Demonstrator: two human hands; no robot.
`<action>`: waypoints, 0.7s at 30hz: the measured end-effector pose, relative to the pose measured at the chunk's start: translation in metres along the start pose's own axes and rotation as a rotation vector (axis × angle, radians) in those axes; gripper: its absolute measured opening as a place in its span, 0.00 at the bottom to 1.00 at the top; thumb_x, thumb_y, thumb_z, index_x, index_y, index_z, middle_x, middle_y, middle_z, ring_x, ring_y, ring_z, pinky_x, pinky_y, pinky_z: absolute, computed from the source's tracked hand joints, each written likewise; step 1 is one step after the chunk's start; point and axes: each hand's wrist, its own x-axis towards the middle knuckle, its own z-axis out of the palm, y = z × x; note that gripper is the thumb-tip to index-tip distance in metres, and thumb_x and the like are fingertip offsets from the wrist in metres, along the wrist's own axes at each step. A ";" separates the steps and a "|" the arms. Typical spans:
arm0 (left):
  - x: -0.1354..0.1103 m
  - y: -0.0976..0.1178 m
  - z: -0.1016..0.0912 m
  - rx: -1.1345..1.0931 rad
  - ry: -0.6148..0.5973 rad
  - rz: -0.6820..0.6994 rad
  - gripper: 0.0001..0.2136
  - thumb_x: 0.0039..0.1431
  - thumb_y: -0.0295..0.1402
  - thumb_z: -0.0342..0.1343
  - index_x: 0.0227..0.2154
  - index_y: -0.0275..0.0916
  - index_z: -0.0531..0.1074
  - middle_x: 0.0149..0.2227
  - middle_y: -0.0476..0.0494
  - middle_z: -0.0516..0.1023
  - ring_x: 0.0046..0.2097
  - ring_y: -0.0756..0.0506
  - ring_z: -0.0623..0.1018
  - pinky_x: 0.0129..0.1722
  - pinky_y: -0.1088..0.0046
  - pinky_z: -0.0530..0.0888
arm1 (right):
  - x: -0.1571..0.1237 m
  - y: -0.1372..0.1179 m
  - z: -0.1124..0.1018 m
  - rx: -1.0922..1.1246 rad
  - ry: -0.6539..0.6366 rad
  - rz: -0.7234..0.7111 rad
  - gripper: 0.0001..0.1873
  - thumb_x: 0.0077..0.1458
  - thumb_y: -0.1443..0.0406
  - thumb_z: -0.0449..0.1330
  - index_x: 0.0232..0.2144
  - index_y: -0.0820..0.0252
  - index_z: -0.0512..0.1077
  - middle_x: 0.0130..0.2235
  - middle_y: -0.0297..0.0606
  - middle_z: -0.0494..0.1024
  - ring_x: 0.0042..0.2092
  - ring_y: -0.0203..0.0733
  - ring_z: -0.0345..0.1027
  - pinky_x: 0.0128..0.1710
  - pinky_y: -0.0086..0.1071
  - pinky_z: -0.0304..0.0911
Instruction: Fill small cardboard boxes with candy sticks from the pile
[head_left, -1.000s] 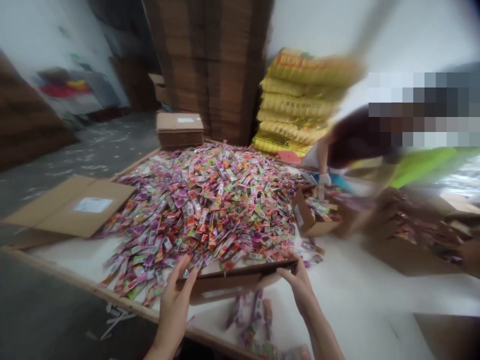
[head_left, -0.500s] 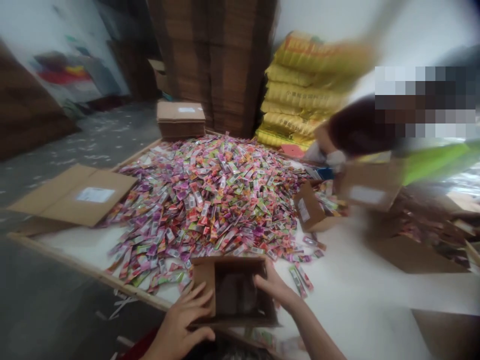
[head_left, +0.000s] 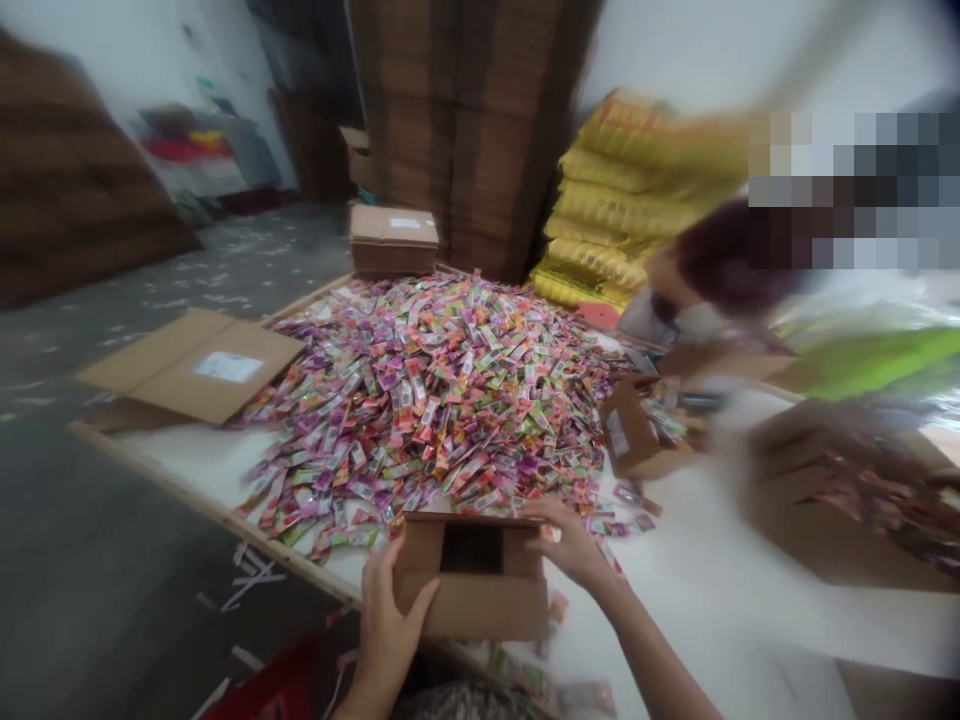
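Observation:
At the table's near edge I have a small cardboard box (head_left: 484, 608) with its open side facing up and its inside dark. My left hand (head_left: 391, 622) grips the box's left side, thumb over the near flap and fingers along the outside. At the upper right corner my right hand (head_left: 571, 548) holds the rim, thumb at the inner side. Just beyond the box lies a large heap of small colourful printed packets (head_left: 450, 390). Its nearest packets lie close to the box's far edge.
A flat carton (head_left: 225, 366) lies left on the white table (head_left: 176, 462); stacked cartons (head_left: 394, 238) stand behind. An open box (head_left: 637, 440) with packets sits right, near a larger box (head_left: 795, 490). Beyond, a blurred co-worker's arm (head_left: 731, 255) reaches near yellow sacks (head_left: 615, 215).
The box's near flap now covers part of the opening, and my left hand has closed round the side. The co-worker's carton at the right has moved or tipped; the view has shifted.

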 end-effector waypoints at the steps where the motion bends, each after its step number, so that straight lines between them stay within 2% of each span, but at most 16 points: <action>1: 0.002 0.005 0.001 0.022 -0.015 0.026 0.37 0.60 0.46 0.59 0.68 0.43 0.53 0.67 0.30 0.61 0.69 0.32 0.61 0.67 0.44 0.61 | -0.001 -0.018 -0.006 -0.078 -0.055 -0.064 0.24 0.52 0.58 0.69 0.52 0.51 0.77 0.51 0.42 0.80 0.53 0.54 0.71 0.57 0.51 0.65; 3: 0.003 0.012 0.002 0.057 -0.076 0.045 0.41 0.64 0.44 0.56 0.72 0.47 0.38 0.74 0.32 0.45 0.74 0.33 0.48 0.70 0.43 0.54 | -0.009 -0.047 -0.004 -0.268 -0.081 -0.156 0.32 0.53 0.63 0.68 0.60 0.51 0.70 0.53 0.46 0.78 0.54 0.56 0.69 0.57 0.53 0.64; 5: 0.003 0.016 0.000 0.077 -0.111 0.079 0.41 0.66 0.42 0.53 0.72 0.48 0.32 0.75 0.32 0.39 0.74 0.33 0.43 0.70 0.42 0.53 | -0.024 -0.061 0.017 -0.418 -0.011 -0.208 0.34 0.54 0.71 0.63 0.63 0.55 0.66 0.54 0.49 0.76 0.54 0.56 0.68 0.57 0.54 0.64; 7: 0.002 0.017 -0.004 0.137 -0.113 0.182 0.39 0.67 0.38 0.52 0.72 0.49 0.34 0.75 0.32 0.38 0.74 0.33 0.43 0.69 0.41 0.54 | -0.043 -0.057 0.046 -0.472 0.089 -0.246 0.29 0.56 0.75 0.57 0.60 0.56 0.69 0.53 0.49 0.76 0.53 0.55 0.69 0.55 0.50 0.67; 8: 0.002 0.016 -0.006 0.195 -0.111 0.250 0.36 0.67 0.36 0.52 0.72 0.50 0.39 0.75 0.33 0.37 0.74 0.32 0.43 0.68 0.40 0.54 | -0.051 -0.051 0.060 -0.479 0.122 -0.261 0.25 0.57 0.76 0.55 0.56 0.56 0.72 0.52 0.48 0.77 0.53 0.53 0.69 0.53 0.49 0.69; 10: 0.007 0.016 -0.010 0.327 -0.136 0.417 0.27 0.67 0.32 0.51 0.67 0.49 0.57 0.74 0.33 0.43 0.74 0.29 0.47 0.68 0.36 0.51 | -0.061 -0.037 0.081 -0.487 0.177 -0.274 0.18 0.60 0.74 0.53 0.49 0.56 0.74 0.49 0.47 0.78 0.50 0.52 0.70 0.49 0.47 0.70; 12: 0.018 0.019 -0.011 0.404 -0.255 0.603 0.17 0.66 0.27 0.49 0.54 0.46 0.73 0.67 0.35 0.63 0.69 0.32 0.61 0.68 0.36 0.47 | -0.062 -0.026 0.093 -0.515 0.228 -0.235 0.17 0.62 0.74 0.51 0.47 0.57 0.74 0.44 0.45 0.79 0.46 0.51 0.71 0.45 0.46 0.71; 13: 0.025 0.021 -0.011 0.410 -0.336 0.680 0.13 0.66 0.26 0.48 0.46 0.44 0.76 0.60 0.38 0.72 0.63 0.35 0.68 0.68 0.37 0.47 | -0.060 -0.024 0.097 -0.539 0.241 -0.207 0.17 0.62 0.75 0.51 0.47 0.57 0.74 0.40 0.44 0.79 0.43 0.50 0.70 0.43 0.45 0.70; 14: 0.033 0.025 -0.009 0.405 -0.422 0.742 0.11 0.66 0.25 0.48 0.39 0.43 0.76 0.51 0.42 0.77 0.57 0.39 0.72 0.68 0.41 0.50 | -0.058 -0.022 0.100 -0.570 0.245 -0.182 0.17 0.62 0.75 0.50 0.46 0.58 0.75 0.37 0.43 0.78 0.40 0.49 0.68 0.40 0.44 0.69; 16: 0.047 0.032 -0.003 0.407 -0.554 0.801 0.10 0.66 0.26 0.48 0.32 0.41 0.73 0.40 0.45 0.78 0.48 0.42 0.74 0.65 0.48 0.59 | -0.051 -0.020 0.106 -0.647 0.229 -0.139 0.17 0.59 0.76 0.52 0.45 0.60 0.75 0.34 0.43 0.75 0.38 0.50 0.65 0.37 0.43 0.66; 18: 0.058 0.036 0.002 0.434 -0.610 0.796 0.10 0.66 0.26 0.48 0.31 0.40 0.72 0.36 0.45 0.75 0.45 0.42 0.72 0.60 0.52 0.65 | -0.047 -0.018 0.114 -0.706 0.214 -0.104 0.17 0.56 0.76 0.54 0.46 0.62 0.74 0.37 0.45 0.74 0.40 0.51 0.63 0.40 0.45 0.64; 19: 0.061 0.036 0.004 0.435 -0.629 0.796 0.08 0.66 0.27 0.49 0.34 0.40 0.73 0.39 0.43 0.76 0.46 0.41 0.72 0.59 0.52 0.65 | -0.046 -0.016 0.119 -0.723 0.211 -0.081 0.18 0.55 0.76 0.55 0.47 0.63 0.73 0.39 0.46 0.74 0.41 0.52 0.62 0.41 0.45 0.64; 20: 0.063 0.035 0.005 0.430 -0.651 0.794 0.07 0.65 0.29 0.51 0.40 0.39 0.74 0.45 0.40 0.76 0.51 0.39 0.72 0.61 0.51 0.63 | -0.046 -0.015 0.123 -0.732 0.212 -0.058 0.18 0.55 0.75 0.56 0.48 0.62 0.73 0.40 0.46 0.74 0.42 0.52 0.62 0.42 0.46 0.64; 21: 0.063 0.033 0.006 0.414 -0.683 0.805 0.12 0.63 0.33 0.55 0.48 0.40 0.73 0.54 0.35 0.73 0.58 0.36 0.69 0.63 0.48 0.60 | -0.046 -0.014 0.127 -0.726 0.214 -0.038 0.17 0.55 0.75 0.57 0.47 0.62 0.73 0.40 0.46 0.74 0.42 0.52 0.62 0.42 0.46 0.64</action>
